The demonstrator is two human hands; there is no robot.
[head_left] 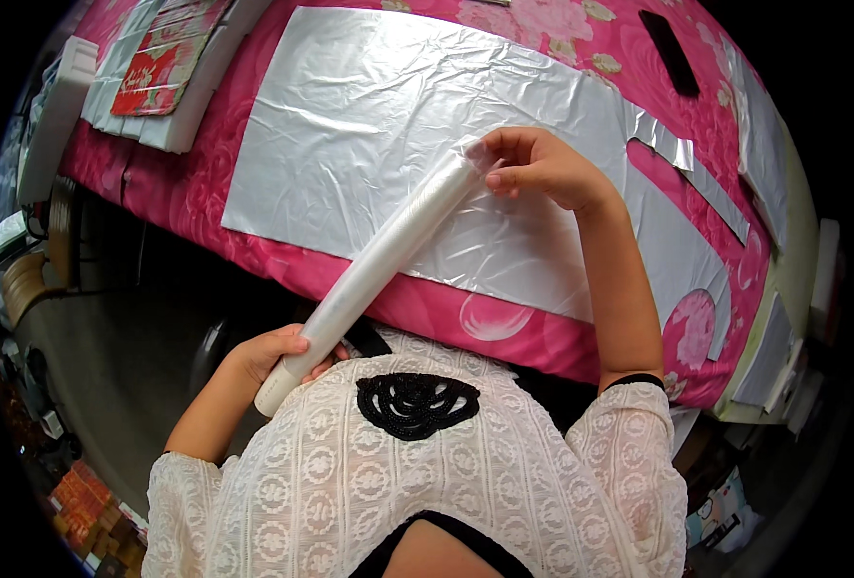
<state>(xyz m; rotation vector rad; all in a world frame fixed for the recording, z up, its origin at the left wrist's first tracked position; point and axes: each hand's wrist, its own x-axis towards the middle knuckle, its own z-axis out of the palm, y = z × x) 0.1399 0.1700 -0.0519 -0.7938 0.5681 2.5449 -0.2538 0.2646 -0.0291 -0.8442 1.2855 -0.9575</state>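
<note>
Roll slants across the near edge of the sheet, far end above it. Left hand wrapped round the roll's other end, off the sheet. Right hand over the sheet, fingers at the roll's loose film; whether pinched tight, cannot tell. Best: firm left grip, slow even peel, lest it tear.

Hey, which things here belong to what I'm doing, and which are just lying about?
In use, it seems:
whitish roll, left fingers around its lower end, right fingers at its upper end
silvery sheet, spread on the pink cloth

Probably just lying about:
black oblong object
red patterned packet
</note>
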